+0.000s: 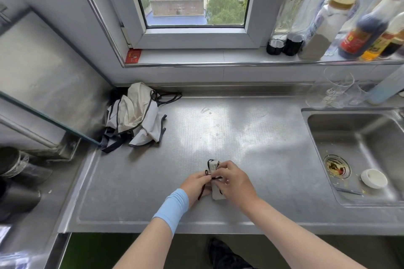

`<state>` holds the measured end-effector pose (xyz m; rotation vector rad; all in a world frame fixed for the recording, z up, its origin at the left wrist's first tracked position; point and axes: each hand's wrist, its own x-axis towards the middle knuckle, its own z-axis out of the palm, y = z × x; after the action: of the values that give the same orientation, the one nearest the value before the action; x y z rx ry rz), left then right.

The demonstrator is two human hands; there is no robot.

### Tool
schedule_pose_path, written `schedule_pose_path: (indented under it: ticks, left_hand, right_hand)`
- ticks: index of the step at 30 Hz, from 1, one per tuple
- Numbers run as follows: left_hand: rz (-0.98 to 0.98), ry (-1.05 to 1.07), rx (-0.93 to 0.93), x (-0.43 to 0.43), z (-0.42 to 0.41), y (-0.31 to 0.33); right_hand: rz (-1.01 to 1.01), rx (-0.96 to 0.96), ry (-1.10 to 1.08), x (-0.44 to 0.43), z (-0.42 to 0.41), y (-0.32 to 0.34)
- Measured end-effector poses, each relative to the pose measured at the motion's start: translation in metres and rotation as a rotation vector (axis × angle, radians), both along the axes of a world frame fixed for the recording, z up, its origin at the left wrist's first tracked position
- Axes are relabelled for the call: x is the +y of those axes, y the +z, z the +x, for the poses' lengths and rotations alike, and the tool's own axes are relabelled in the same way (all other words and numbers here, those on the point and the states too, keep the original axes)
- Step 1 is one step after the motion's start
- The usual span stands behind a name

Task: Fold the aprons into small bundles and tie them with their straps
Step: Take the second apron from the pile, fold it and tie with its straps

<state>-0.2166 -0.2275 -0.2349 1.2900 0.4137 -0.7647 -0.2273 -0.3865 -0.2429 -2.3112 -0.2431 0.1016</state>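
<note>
Apron bundle [215, 190] near counter [251, 181] front edge, both hands pinching its strap [216, 178], bare steel around.

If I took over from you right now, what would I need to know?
Left hand: pinching the dark strap beside the bundle.
Right hand: gripping the folded apron bundle and the strap across it.
The bundle lies near the front of the steel counter.
Done: this apron is folded small.
Left: finish its knot, then fold and tie the crumpled aprons heaped in the back left corner.
</note>
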Motion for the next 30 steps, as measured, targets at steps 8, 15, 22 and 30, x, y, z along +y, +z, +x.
schedule_pose_path:
  ticks: [8, 15, 22, 30]
  left_hand:
    - [0.105, 0.143, 0.054, 0.001, 0.002, -0.012]
    - [0.136, 0.258, 0.077, -0.006, 0.004, -0.008]
    - [0.159, 0.277, 0.088, -0.008, 0.006, -0.007]
    - [0.207, 0.254, 0.079, -0.01, 0.005, -0.013]
  right_hand:
    - [-0.154, 0.095, 0.066, 0.003, 0.016, 0.01]
    - [-0.45, 0.144, 0.302, 0.005, 0.024, 0.019]
    - [-0.447, 0.25, 0.291, -0.004, 0.031, 0.033]
    - [-0.186, 0.518, 0.006, -0.013, 0.032, 0.036]
